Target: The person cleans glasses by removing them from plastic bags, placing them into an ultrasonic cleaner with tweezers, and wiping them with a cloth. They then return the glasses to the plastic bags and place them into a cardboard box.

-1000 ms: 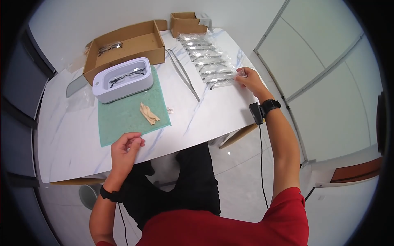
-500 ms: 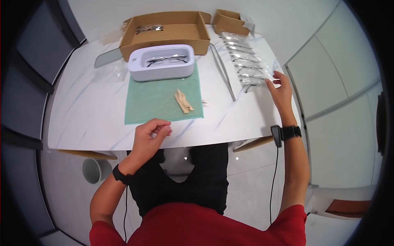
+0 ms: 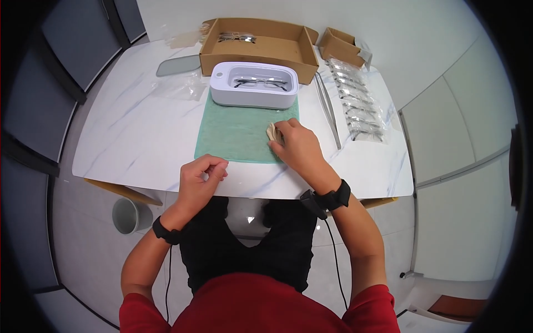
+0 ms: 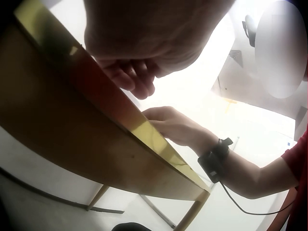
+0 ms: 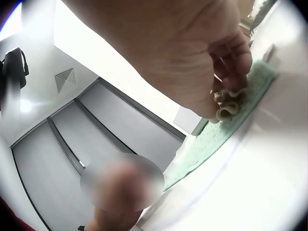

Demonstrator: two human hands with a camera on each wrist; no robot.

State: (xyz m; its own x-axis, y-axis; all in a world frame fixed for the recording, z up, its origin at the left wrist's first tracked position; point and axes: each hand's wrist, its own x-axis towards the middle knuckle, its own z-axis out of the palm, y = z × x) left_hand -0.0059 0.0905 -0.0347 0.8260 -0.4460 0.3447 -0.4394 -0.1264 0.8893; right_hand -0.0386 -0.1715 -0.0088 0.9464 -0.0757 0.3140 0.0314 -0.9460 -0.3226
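Observation:
My right hand is over the front right of a green towel, its fingers and thumb pinching a crumpled beige cloth. In the right wrist view, folds of the cloth show between thumb and fingers, low over the towel. My left hand, loosely curled, rests at the table's front edge near the towel's front left corner and holds nothing. Behind the hands, a white ultrasonic cleaner stands on the towel's back part, with a pair of glasses in its basin.
Behind the cleaner is an open cardboard box with glasses inside. Long metal tweezers lie to the right, beside a row of bagged glasses. A small carton stands behind them. Left are a grey lid and clear plastic bags.
My right hand has left the bagged glasses, moved left to the towel and taken hold of the beige cloth. The left hand stays near the table's front edge. The head view has shifted.

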